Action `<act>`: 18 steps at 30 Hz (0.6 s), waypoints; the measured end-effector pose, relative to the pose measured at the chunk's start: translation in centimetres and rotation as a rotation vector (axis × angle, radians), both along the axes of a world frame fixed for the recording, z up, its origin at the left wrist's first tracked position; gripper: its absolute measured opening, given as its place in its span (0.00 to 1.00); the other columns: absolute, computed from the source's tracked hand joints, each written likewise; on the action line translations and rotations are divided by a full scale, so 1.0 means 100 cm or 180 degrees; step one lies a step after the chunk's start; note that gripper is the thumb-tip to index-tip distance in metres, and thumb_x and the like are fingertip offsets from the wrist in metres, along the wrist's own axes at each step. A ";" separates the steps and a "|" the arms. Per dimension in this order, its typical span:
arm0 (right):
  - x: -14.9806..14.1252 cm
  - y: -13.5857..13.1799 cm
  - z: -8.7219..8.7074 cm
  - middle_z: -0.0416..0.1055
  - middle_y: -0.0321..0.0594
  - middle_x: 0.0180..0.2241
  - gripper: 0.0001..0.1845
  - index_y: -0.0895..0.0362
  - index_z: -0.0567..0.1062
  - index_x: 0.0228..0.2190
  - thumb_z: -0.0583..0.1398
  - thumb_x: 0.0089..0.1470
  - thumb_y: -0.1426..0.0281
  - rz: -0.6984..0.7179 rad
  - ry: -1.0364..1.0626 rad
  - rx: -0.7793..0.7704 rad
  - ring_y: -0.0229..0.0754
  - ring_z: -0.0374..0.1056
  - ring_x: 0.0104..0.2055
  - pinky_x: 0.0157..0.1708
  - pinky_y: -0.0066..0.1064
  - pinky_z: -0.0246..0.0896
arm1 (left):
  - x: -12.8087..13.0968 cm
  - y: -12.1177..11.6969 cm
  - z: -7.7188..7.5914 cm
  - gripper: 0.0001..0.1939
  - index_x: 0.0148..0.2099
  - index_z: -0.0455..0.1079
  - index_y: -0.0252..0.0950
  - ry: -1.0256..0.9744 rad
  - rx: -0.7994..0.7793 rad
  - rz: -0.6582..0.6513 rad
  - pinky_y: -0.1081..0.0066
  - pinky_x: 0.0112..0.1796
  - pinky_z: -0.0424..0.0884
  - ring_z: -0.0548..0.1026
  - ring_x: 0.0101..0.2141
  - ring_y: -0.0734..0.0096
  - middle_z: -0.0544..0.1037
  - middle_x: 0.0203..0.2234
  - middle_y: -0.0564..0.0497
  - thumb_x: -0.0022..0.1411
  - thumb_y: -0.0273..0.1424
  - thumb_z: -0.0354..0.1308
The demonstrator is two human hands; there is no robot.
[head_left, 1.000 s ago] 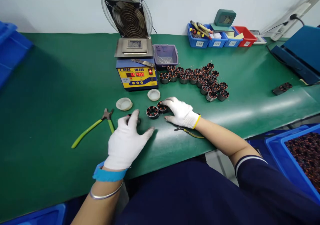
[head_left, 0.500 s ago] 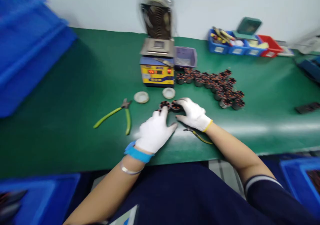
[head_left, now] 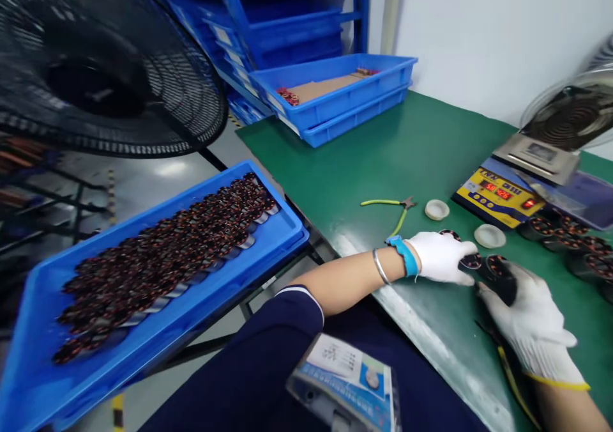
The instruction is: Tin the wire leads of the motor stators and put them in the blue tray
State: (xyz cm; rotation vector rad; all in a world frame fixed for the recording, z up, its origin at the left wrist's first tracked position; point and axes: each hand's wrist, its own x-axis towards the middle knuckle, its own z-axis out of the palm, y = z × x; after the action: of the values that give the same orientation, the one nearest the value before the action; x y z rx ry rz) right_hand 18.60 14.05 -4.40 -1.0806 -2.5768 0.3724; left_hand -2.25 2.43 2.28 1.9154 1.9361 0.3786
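My left hand point(head_left: 438, 257), in a white glove, has its fingers wrapped round a small round motor part point(head_left: 471, 261) with copper windings. Another such part point(head_left: 449, 234) shows just behind that hand. My right hand point(head_left: 531, 307), also gloved, grips a dark cylindrical motor part point(head_left: 498, 268) between thumb and fingers, right beside the left one. Green-handled cutters point(head_left: 396, 205) lie spread beyond my left hand. Two shallow white dishes, a left dish point(head_left: 437, 209) and a right dish point(head_left: 489, 235), sit past the parts. Yellow-handled pliers point(head_left: 512, 381) lie partly hidden near my right wrist.
A yellow and blue device point(head_left: 498, 192) with a red display stands beyond the dishes. Several motor parts point(head_left: 569, 234) stand to its right. On my left is a blue tray point(head_left: 282, 227) full of motor parts, below a large fan point(head_left: 96, 90). Blue bins point(head_left: 359, 96) sit at the back.
My view has swung left, bringing the fan and the full tray in sight. Both hands stay at the motor parts; the right now grips one from the side.
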 end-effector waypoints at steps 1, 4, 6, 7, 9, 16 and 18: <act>-0.001 -0.003 0.002 0.70 0.52 0.56 0.37 0.56 0.72 0.57 0.55 0.53 0.46 -0.0049 -0.0086 0.0068 0.65 0.67 0.59 0.57 0.56 0.68 | 0.001 0.001 -0.003 0.25 0.60 0.67 0.42 0.0047 0.0034 0.0033 0.60 0.41 0.76 0.79 0.44 0.54 0.76 0.49 0.41 0.66 0.48 0.54; -0.003 -0.010 0.006 0.70 0.52 0.56 0.39 0.58 0.71 0.58 0.54 0.54 0.46 -0.0132 -0.0284 0.0156 0.62 0.70 0.56 0.55 0.53 0.69 | 0.005 0.006 -0.011 0.20 0.60 0.68 0.40 0.0139 0.0138 0.0044 0.58 0.39 0.76 0.79 0.44 0.51 0.76 0.46 0.40 0.71 0.39 0.46; -0.003 -0.012 0.006 0.70 0.51 0.56 0.40 0.58 0.71 0.59 0.55 0.53 0.46 -0.0119 -0.0296 0.0166 0.62 0.70 0.56 0.54 0.54 0.70 | 0.006 0.010 -0.014 0.19 0.59 0.69 0.40 0.0154 0.0150 -0.0044 0.57 0.38 0.76 0.79 0.44 0.51 0.77 0.45 0.39 0.71 0.34 0.45; -0.002 -0.012 0.006 0.70 0.51 0.56 0.40 0.58 0.71 0.59 0.55 0.53 0.45 -0.0093 -0.0281 0.0158 0.62 0.69 0.57 0.54 0.54 0.70 | 0.006 0.011 -0.014 0.19 0.59 0.70 0.39 0.0166 0.0135 -0.0094 0.58 0.38 0.76 0.79 0.44 0.51 0.77 0.45 0.38 0.71 0.32 0.46; -0.001 -0.010 0.004 0.70 0.51 0.56 0.40 0.57 0.71 0.58 0.55 0.52 0.45 -0.0063 -0.0224 0.0117 0.63 0.68 0.58 0.54 0.56 0.70 | 0.003 0.014 -0.011 0.19 0.57 0.72 0.39 0.0181 0.0076 -0.0194 0.59 0.38 0.75 0.79 0.44 0.52 0.77 0.45 0.37 0.69 0.30 0.48; -0.004 -0.004 0.003 0.71 0.53 0.55 0.42 0.53 0.71 0.57 0.56 0.47 0.42 0.0063 -0.0065 -0.0184 0.67 0.68 0.60 0.58 0.59 0.69 | -0.004 0.043 0.017 0.27 0.41 0.81 0.37 0.0210 -0.0384 -0.0479 0.74 0.37 0.71 0.80 0.39 0.71 0.84 0.40 0.45 0.74 0.45 0.44; -0.005 -0.003 0.005 0.73 0.55 0.53 0.42 0.49 0.71 0.57 0.58 0.46 0.42 -0.0083 -0.0134 -0.0363 0.66 0.70 0.58 0.55 0.56 0.71 | 0.003 0.051 0.027 0.30 0.43 0.81 0.38 0.0432 -0.0480 -0.0316 0.79 0.35 0.68 0.79 0.40 0.79 0.84 0.41 0.48 0.75 0.48 0.40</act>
State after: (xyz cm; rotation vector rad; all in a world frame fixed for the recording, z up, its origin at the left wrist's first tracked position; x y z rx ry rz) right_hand 18.13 13.76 -3.93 -1.1714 -2.6029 0.5007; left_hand -1.95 7.58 4.96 1.9729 1.8841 0.0736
